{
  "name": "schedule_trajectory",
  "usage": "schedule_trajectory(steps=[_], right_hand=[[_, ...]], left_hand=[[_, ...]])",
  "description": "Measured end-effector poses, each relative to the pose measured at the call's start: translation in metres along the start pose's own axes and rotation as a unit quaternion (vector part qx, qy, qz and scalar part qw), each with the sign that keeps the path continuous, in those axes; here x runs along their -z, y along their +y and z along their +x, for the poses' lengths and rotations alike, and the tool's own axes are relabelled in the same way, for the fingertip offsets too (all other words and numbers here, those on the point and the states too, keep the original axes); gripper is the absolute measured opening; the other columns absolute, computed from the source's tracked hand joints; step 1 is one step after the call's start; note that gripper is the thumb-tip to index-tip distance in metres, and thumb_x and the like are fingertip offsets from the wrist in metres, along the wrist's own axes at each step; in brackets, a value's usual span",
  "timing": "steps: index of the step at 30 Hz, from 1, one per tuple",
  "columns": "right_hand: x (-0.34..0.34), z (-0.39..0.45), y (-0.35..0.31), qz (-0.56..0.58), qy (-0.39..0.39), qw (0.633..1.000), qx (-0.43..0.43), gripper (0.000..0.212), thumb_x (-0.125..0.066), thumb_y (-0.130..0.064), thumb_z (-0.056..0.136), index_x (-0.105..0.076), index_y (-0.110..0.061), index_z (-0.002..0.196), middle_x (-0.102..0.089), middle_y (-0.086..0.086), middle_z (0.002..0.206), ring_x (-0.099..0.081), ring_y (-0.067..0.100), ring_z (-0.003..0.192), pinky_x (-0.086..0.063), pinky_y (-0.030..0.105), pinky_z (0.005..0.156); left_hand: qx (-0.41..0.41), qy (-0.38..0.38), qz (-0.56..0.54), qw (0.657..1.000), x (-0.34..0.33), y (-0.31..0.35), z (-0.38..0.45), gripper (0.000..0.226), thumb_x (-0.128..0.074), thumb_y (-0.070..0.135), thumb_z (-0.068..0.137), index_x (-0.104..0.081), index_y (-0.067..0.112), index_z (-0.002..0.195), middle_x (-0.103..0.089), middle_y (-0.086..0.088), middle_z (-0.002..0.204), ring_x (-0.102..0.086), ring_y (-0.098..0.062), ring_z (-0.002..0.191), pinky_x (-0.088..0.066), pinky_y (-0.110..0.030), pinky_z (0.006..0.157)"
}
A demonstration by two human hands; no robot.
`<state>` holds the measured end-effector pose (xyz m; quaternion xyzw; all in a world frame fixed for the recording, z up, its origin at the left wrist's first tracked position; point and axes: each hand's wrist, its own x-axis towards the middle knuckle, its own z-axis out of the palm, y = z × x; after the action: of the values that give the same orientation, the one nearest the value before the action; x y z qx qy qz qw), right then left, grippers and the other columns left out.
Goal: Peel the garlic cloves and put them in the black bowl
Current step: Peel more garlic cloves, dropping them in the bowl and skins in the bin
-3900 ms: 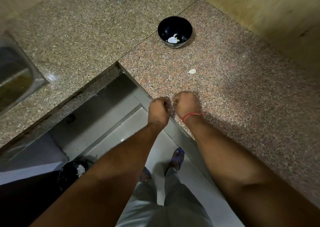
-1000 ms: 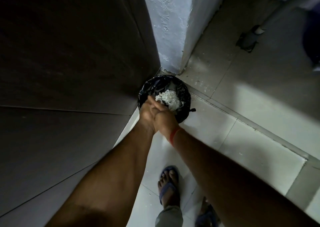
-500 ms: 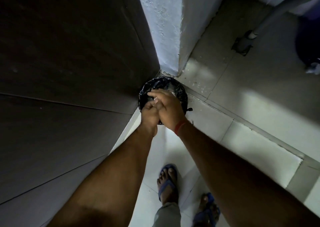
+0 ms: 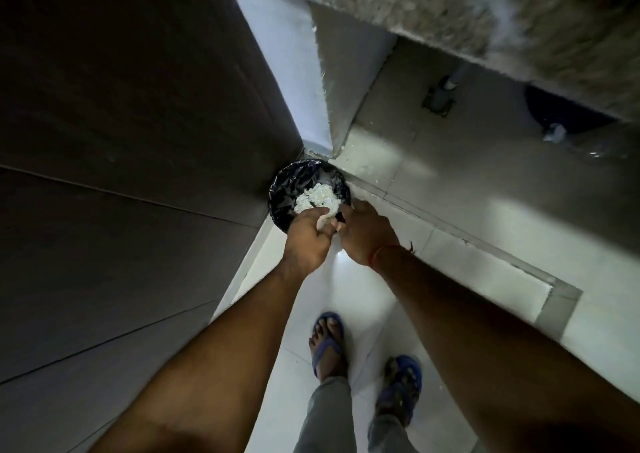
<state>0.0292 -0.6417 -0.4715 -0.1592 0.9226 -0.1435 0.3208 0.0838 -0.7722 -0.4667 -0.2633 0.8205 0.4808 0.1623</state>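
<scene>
My two hands meet just above the near rim of a small bin [image 4: 282,196] lined with a black bag, which stands on the floor in the corner where a dark cabinet wall [image 4: 121,141] meets a pale pillar [image 4: 287,65]. My left hand [image 4: 306,241] has its fingers curled around a garlic clove [image 4: 323,220], which shows as a pale, whitish piece between the thumb and the fingers. Only a small part of it is visible; this part runs roughly up and down in the view, its upper end toward the bin, but I cannot tell which end is the tip. Its surface looks light and papery, and I cannot say if skin is on it. My right hand [image 4: 367,233], with a red thread [image 4: 381,255] on the wrist, is beside the left one and its fingertips reach to the clove; they are hidden from me, so I cannot tell if they pinch it. Inside the bin lies a heap of white garlic peels [image 4: 315,194]. Below, my feet in blue sandals [image 4: 327,343] stand on the light floor tiles [image 4: 450,269], and the edge of the granite counter [image 4: 450,13] is blurred at the top.
</scene>
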Motion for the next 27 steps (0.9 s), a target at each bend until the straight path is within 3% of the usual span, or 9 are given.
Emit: schedule_trajectory(steps=[4,9,13,21,27], right_hand=[[0.062,-0.074,0.010,-0.030,0.032,0.999,-0.003,0.050,-0.045,-0.028,0.103,-0.039,-0.019,0.152,-0.031,0.009,0.161,-0.025,0.029,0.151,-0.036,0.046,0.112],[0.142,-0.195,0.039,-0.019,0.080,0.996,-0.040,0.052,-0.042,-0.033,0.105,-0.036,-0.018,0.155,-0.026,0.010,0.166,-0.021,0.029,0.154,-0.031,0.047,0.117],[0.202,-0.306,0.064,0.010,0.133,0.988,-0.081,0.054,-0.042,-0.035,0.107,-0.033,-0.017,0.157,-0.027,0.010,0.166,-0.022,0.028,0.153,-0.030,0.044,0.118],[0.252,-0.487,0.121,0.065,0.215,0.956,-0.188,0.060,-0.044,-0.038,0.106,-0.026,-0.017,0.159,-0.023,0.009,0.167,-0.018,0.025,0.155,-0.026,0.044,0.122],[0.250,-0.610,0.182,0.120,0.283,0.912,-0.270,0.060,-0.047,-0.033,0.106,-0.027,-0.016,0.160,-0.022,0.008,0.168,-0.017,0.027,0.155,-0.023,0.042,0.124]], left_hand=[[-0.105,-0.045,0.181,0.977,0.009,0.060,-0.047,0.050,-0.048,0.040,0.099,-0.060,0.009,0.137,-0.063,-0.014,0.132,-0.055,-0.033,0.125,-0.044,-0.043,0.109],[-0.193,-0.108,0.267,0.938,0.014,0.158,-0.131,0.051,-0.044,0.040,0.106,-0.052,0.009,0.146,-0.054,-0.016,0.147,-0.044,-0.034,0.139,-0.036,-0.042,0.117],[-0.285,-0.144,0.299,0.899,0.000,0.236,-0.209,0.051,-0.044,0.037,0.109,-0.048,0.007,0.150,-0.045,-0.017,0.156,-0.037,-0.032,0.147,-0.026,-0.039,0.121],[-0.373,-0.227,0.265,0.860,-0.080,0.355,-0.354,0.049,-0.039,0.039,0.111,-0.047,0.015,0.152,-0.044,-0.007,0.159,-0.034,-0.023,0.149,-0.023,-0.031,0.120],[-0.470,-0.287,0.333,0.766,-0.158,0.416,-0.438,0.054,-0.035,0.044,0.111,-0.045,0.012,0.153,-0.043,-0.011,0.159,-0.035,-0.027,0.149,-0.027,-0.036,0.121]])
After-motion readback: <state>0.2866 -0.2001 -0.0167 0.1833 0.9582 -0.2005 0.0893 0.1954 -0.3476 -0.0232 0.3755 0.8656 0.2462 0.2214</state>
